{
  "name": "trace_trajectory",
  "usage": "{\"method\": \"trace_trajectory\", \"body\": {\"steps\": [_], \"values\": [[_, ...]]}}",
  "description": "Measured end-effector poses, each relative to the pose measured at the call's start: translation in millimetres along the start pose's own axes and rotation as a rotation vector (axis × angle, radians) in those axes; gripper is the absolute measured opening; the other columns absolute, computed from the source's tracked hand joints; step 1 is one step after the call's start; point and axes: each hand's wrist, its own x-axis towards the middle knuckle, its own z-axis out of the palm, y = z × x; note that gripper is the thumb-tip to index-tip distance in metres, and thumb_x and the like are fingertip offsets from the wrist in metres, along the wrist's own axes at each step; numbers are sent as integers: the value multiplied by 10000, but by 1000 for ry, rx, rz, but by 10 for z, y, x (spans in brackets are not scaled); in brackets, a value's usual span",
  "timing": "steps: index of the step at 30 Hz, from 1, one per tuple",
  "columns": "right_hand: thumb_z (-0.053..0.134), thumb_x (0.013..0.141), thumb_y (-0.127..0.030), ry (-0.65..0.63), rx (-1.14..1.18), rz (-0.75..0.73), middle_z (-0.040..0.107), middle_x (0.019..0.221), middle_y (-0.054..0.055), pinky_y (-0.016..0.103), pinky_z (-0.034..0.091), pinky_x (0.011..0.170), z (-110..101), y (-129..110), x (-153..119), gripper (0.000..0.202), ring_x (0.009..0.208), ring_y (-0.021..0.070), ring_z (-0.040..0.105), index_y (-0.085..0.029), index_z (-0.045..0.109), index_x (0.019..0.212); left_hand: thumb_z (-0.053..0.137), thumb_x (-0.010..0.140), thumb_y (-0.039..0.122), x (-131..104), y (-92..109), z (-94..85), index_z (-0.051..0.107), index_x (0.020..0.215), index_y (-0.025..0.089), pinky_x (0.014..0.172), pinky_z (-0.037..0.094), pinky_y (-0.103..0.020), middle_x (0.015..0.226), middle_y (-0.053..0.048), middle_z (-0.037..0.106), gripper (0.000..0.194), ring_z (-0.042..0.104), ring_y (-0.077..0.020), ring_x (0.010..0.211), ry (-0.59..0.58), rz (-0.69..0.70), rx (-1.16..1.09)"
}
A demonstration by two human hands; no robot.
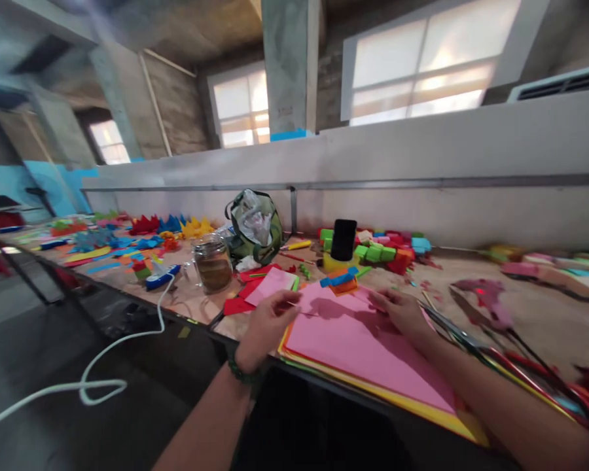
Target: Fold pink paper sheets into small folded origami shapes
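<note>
I see a glass mug left of my left hand, its fingers bent; pink paper lies between and below both hands; my right hand also bends, a glue gun to its right. Whether either grips something, I cannot tell.

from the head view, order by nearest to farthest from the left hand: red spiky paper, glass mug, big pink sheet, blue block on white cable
From the left hand:
1. Big pink sheet, close on its right
2. Glass mug, to its left
3. Blue block, left past the mug
4. Red spiky paper, far back left
</note>
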Motion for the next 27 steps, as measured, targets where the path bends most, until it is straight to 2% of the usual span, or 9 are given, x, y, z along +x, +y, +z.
{"method": "trace_trajectory", "body": {"steps": [3,6,8,9,12,18,20,24,27], "values": [[700,601,-567,14,57,34,605,570,16,216,432,410,13,101,26,447,477,123,541,-136,638,704,697,728,362,124,-130,-124,617,1104,141,788,479,-349,1062,-113,628,443,595,-210,883,90,68,308],[702,636,-516,35,110,72,606,552,7,204,426,399,38,158,39,387,477,129,569,-146,621,711,750,667,444,181,-137,14,419,1370,176,812,490,-404,1262,-166,535,821,581,-261,980,-72,56,498],[712,654,-468,43,135,96,618,552,8,182,388,363,55,179,49,338,475,133,584,-152,614,718,811,581,461,145,-132,233,258,1465,223,958,424,-459,1441,-176,380,1070,495,-315,1176,-270,119,572],[717,661,-443,44,146,103,619,547,7,176,384,358,62,190,56,313,482,135,592,-153,613,715,823,558,473,117,-135,352,236,1475,215,1040,345,-489,1477,-177,337,1119,411,-342,1272,-349,158,608],[735,663,-387,52,178,114,618,549,-1,171,419,380,78,222,88,266,501,130,604,-156,607,691,814,565,494,48,-163,651,215,1483,177,1092,253,-529,1496,-199,307,1142,299,-372,1356,-486,185,708],[751,649,-360,35,231,102,627,563,-13,170,465,428,98,287,132,252,491,102,592,-153,610,677,797,567,540,0,-172,942,252,1468,199,1065,284,-554,1474,-180,358,1107,350,-376,1327,-611,247,701],[757,636,-373,30,239,91,625,566,-12,167,462,424,98,305,137,269,512,112,606,-151,610,676,805,592,473,-8,-185,1003,297,1446,187,1064,313,-511,1442,-175,405,1034,394,-347,1301,-618,276,648],[753,624,-415,23,242,68,629,591,-3,172,460,420,93,297,122,306,553,132,629,-153,605,680,748,688,301,8,-252,1068,441,1346,210,1010,394,-431,1295,-123,555,731,519,-274,1175,-561,270,552],[741,626,-420,11,233,54,620,578,-5,169,444,408,88,249,92,308,510,114,601,-147,607,675,790,615,272,24,-271,1081,457,1331,225,1004,393,-449,1285,-109,562,791,521,-287,1163,-543,237,553]]}}
